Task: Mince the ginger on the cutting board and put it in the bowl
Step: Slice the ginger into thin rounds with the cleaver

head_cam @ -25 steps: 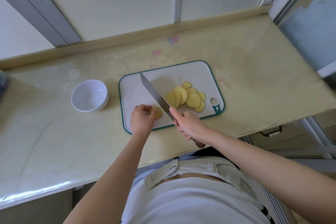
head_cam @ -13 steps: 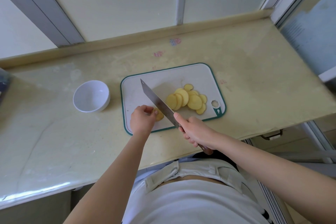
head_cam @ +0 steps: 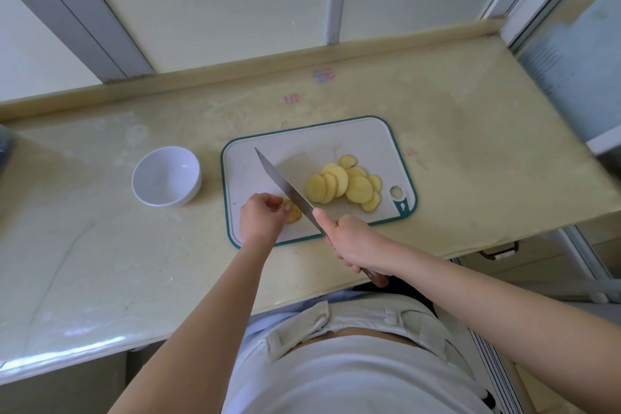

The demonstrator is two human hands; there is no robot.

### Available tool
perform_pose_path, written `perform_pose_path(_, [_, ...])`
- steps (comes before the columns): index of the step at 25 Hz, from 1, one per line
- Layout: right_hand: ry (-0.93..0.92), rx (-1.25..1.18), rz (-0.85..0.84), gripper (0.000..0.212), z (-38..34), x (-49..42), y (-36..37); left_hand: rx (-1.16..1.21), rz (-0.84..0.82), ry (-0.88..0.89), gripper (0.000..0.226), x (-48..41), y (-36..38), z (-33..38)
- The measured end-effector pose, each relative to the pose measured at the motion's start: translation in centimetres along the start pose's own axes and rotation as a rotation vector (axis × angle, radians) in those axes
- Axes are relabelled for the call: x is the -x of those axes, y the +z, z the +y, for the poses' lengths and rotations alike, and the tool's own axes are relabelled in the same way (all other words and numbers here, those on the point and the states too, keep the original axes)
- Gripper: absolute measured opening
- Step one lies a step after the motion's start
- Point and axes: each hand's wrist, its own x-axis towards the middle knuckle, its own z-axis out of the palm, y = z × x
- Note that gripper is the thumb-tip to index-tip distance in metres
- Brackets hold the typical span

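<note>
Gripping knife (head_cam: 285,188), right hand (head_cam: 353,239); left hand (head_cam: 260,220) apparently pinning ginger (head_cam: 293,213).

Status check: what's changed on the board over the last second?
Nothing clear. The right hand still grips the steel kitchen knife, blade beside the small ginger stack the left hand holds. The pile of yellow ginger slices, white green-rimmed cutting board and white round bowl stayed put.

Knife (head_cam: 285,188) tip dropped: 1 s ago it poked past the board's (head_cam: 336,134) far edge, now it sits inside it, blade lower beside the ginger (head_cam: 293,213). Right hand (head_cam: 349,239) drew back a touch at 0.5 s, then came forward again. View shifted slightly
</note>
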Motion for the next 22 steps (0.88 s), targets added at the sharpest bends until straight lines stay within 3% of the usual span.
perform_pose_path(8, [-0.057,-0.037,0.054,0.059,1.0,-1.4,1.2,-0.007,0.009,0.018,0.024,0.1,0.0,0.0])
perform_pose_path(12, [-0.073,-0.049,0.041,0.047,1.4,-1.8,1.2,-0.018,0.013,0.017,0.023,0.0,-0.1,-0.2])
perform_pose_path(17, [-0.052,-0.093,0.064,0.060,1.7,-2.3,1.2,-0.012,0.005,0.035,0.023,0.2,-0.2,-0.1])
perform_pose_path(22, [-0.100,-0.178,0.039,0.057,1.9,-1.8,0.7,0.021,0.017,0.035,0.014,0.3,-0.1,-0.3])
